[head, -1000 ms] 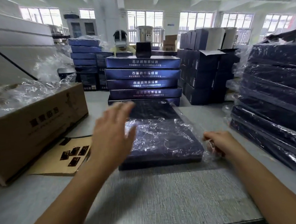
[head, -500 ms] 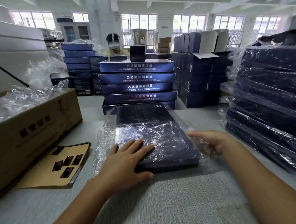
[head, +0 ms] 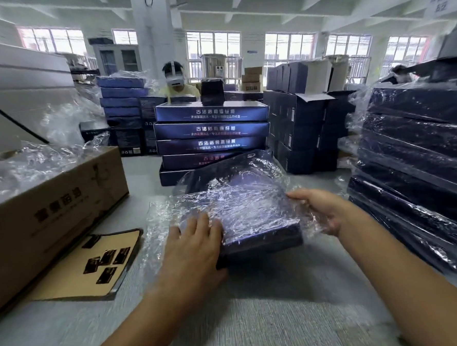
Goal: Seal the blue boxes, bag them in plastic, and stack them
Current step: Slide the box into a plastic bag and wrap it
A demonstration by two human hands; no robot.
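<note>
1. Half a second earlier the flat dark-blue cardboard box (head: 251, 214) lay level on the grey tabletop (head: 257, 318). Now it sits askew with its right side raised. The left hand (head: 194, 244) has shifted onto the near-left corner.
2. At 9 o'clock stands a brown corrugated cardboard carton (head: 55, 210) with loose film heaped on top. Just beside it, at 8 o'clock, a tan card sheet with dark stickers (head: 94, 264) lies flat; these are probably the seals.
3. The left hand's grip is apart. Its fingers lie straight on the box top and press through the film rather than clamp.
4. The box is at the centre, inside a clear crinkled plastic bag (head: 161, 222) whose slack film spreads over the tabletop toward 9 o'clock. I cannot tell where the bag's mouth is.
5. The right hand (head: 323, 209), at the box's 3 o'clock, has its grip clamped on the right edge through the film. The thumb is on top and the fingers are underneath.
6. The step in hand is probably seating the box fully and tidying the slack.
   - Keep the left palm as the anchor.
   - Lift with the right hand only enough to draw the film taut.
   - Fold the surplus under the box.
   - Go gently at the corners, where thin film is likely to tear.
7. A stack of unbagged blue printed boxes (head: 211, 128) waits at 12 o'clock, and a stack of bagged dark-blue boxes (head: 421, 147) stands at 3 o'clock. When stacking there, set the box down square, since film on film will likely slide.
</note>
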